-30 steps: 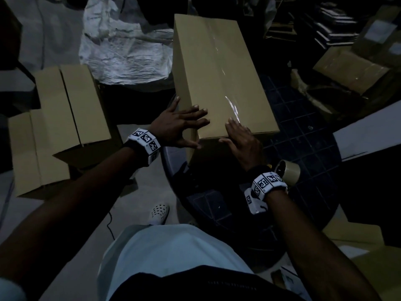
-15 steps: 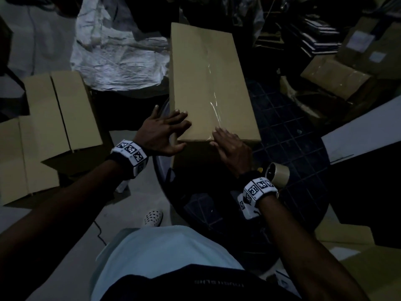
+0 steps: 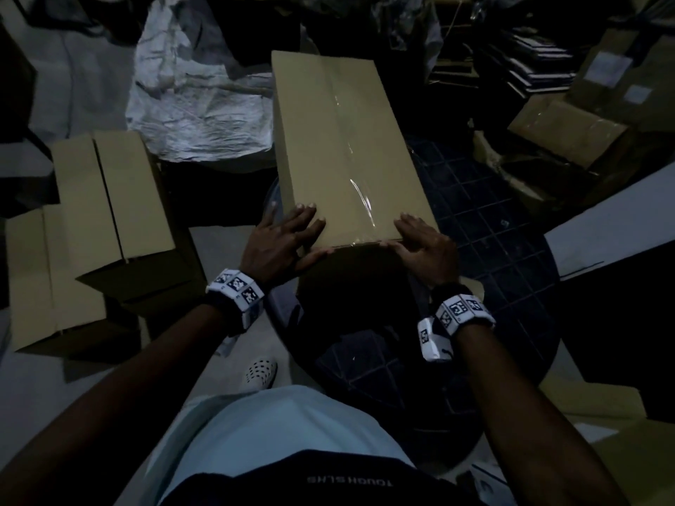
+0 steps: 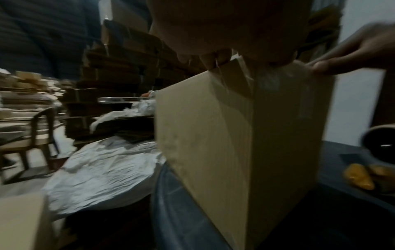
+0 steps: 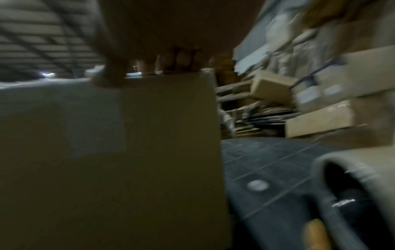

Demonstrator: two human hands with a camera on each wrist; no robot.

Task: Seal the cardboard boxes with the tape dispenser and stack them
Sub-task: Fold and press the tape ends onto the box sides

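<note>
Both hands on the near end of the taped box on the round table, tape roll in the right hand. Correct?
Not quite. The right hand holds no tape roll: its fingers lie on the near top edge of the taped box, as the head view shows. The tape roll sits on the round table by that wrist, seen in the left wrist view. The left hand is on the near end too.

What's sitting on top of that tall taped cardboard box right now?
Both hands rest on the near end of the tall brown cardboard box: left hand, right hand. Clear glossy tape runs along its top. Its inside is hidden.
</note>
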